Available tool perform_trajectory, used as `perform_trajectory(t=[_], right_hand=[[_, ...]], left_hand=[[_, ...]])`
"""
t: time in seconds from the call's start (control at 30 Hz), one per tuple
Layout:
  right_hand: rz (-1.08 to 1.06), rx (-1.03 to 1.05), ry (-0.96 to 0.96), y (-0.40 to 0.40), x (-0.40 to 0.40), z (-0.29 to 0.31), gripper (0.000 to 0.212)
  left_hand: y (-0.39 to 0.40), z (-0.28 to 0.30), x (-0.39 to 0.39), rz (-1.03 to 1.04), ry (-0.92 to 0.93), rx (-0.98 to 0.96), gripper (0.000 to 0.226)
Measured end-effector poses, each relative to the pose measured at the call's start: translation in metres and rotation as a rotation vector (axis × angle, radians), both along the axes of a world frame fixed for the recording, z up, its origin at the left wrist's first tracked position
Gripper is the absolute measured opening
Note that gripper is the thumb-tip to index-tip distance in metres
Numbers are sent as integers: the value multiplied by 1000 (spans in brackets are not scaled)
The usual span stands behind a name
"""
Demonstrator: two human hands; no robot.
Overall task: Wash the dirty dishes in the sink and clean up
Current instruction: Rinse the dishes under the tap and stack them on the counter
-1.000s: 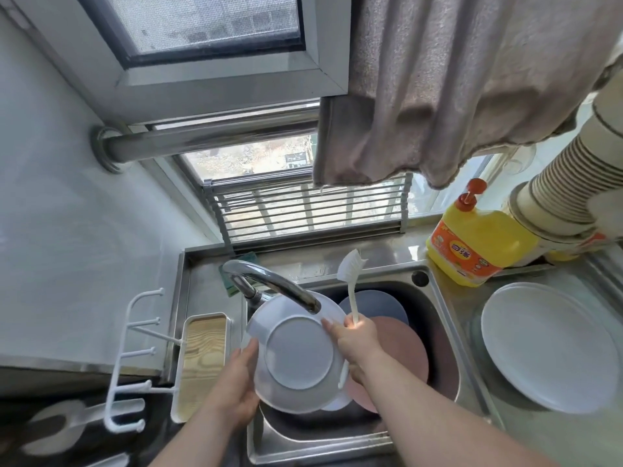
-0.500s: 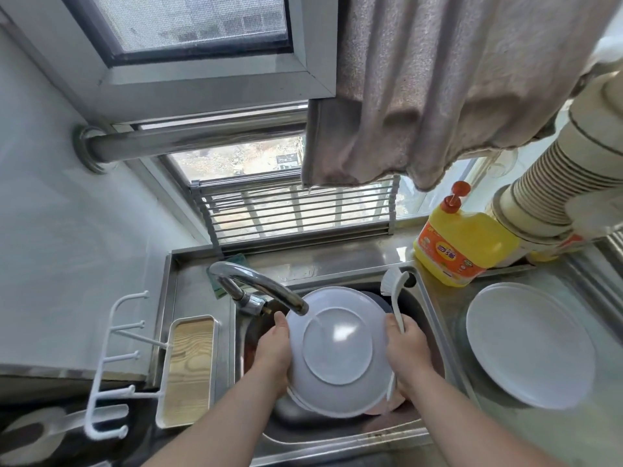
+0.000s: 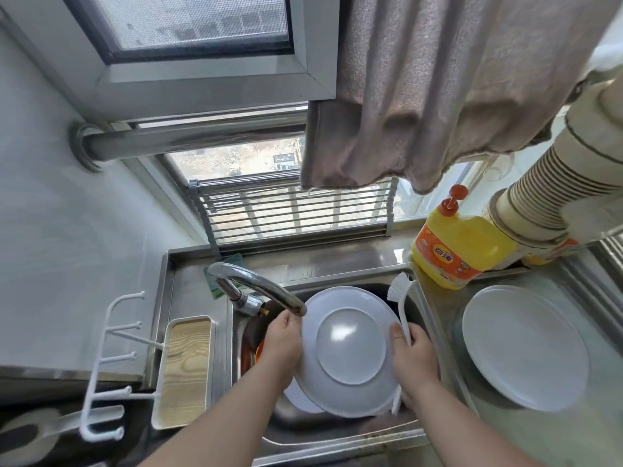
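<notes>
**Plate held over the sink beneath the tap**

Stainless steel surface [image 3: 337, 261] is seen across the lower half of the frame, under a window with a grey curtain [image 3: 455, 89] hung at the upper right. A sink [image 3: 337, 433] is set into it at lower centre.

A pale grey plate [image 3: 350, 352] is held over the sink, its underside turned to the camera, its upper left rim just beside the outlet of the curved tap [image 3: 256, 288]. The plate's left rim is gripped by the left hand [image 3: 281, 348], fingers curled behind it. The right rim is touched by the right hand [image 3: 414, 362], in which the handle of a white dish brush [image 3: 401, 298] is also clasped; the bristles are pointed toward the upper right.

A second white plate [image 3: 526, 348] is laid flat on the surface at the right. Behind it a yellow detergent bottle [image 3: 462, 247] with an orange pump is stood; its orange label carries writing too blurred to be read. A wood-lined tray [image 3: 182, 369] is placed at the lower left.
</notes>
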State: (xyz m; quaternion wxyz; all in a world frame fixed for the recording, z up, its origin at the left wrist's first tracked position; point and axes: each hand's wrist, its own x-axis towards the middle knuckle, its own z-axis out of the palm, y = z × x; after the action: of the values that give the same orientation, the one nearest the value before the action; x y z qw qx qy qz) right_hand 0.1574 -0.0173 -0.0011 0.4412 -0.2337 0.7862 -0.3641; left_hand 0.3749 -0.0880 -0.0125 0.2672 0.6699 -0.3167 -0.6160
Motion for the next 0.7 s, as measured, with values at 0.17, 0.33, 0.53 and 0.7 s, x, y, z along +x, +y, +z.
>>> perform_trajectory(t=[0.17,0.33,0.53,0.7], right_hand=[[57,-86,-78,-43,25,-5,18],[130,-169,-182,-82,57,3,17],[85,-232,-212,-85,41,12,17],[3,-235,-125,-62,-10,19,14]], left_hand=[[-3,-1,36,107,143,36,20],[1,-6,62,226,149,1,16],[-14,6,49,253,243,-35,22],[-23,7,10,157,244,-51,31]])
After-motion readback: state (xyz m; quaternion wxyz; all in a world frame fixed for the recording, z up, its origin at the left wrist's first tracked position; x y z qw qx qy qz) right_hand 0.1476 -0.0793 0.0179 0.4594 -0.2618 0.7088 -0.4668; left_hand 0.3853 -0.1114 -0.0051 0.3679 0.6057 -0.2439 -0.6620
